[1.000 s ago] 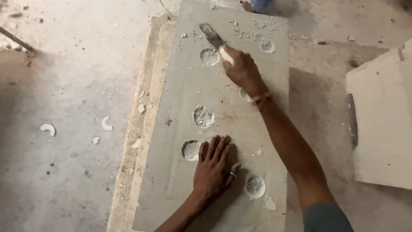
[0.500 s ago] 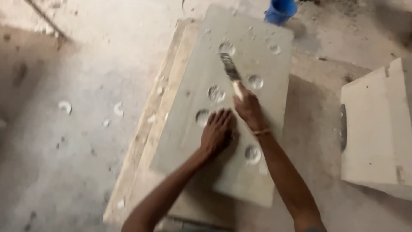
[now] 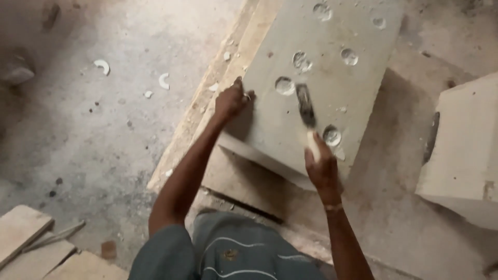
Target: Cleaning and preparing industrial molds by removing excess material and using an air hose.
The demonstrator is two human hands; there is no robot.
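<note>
The person stands over a grey board (image 3: 321, 98) that lies tilted across a pale wooden plank (image 3: 207, 124) on a dusty concrete floor (image 3: 93, 135). The left hand (image 3: 231, 101) is curled over the board's left edge, fingers gripping the rim, thumb side uppermost. The right hand (image 3: 321, 168) is closed around the pale handle of a putty knife (image 3: 307, 111) — the dark blade points away from the body and lies over the board face between two filled spots. Several round, whitish filler patches (image 3: 284, 85) dot the board; one patch (image 3: 332, 136) sits just beside the blade's handle end. The blade is blurred, so whether it touches the surface cannot be told for certain. For a clean pass, the blade is best kept at a low angle and drawn flat across each patch, with the left hand steadying the edge so the board does not shift on the plank. Excess filler should be scraped level with the face — not dug out of the recess. A pale block (image 3: 467, 155) stands to the right, well apart from the board, and white crescent-shaped scraps (image 3: 102, 65) lie on the floor to the left.
</note>
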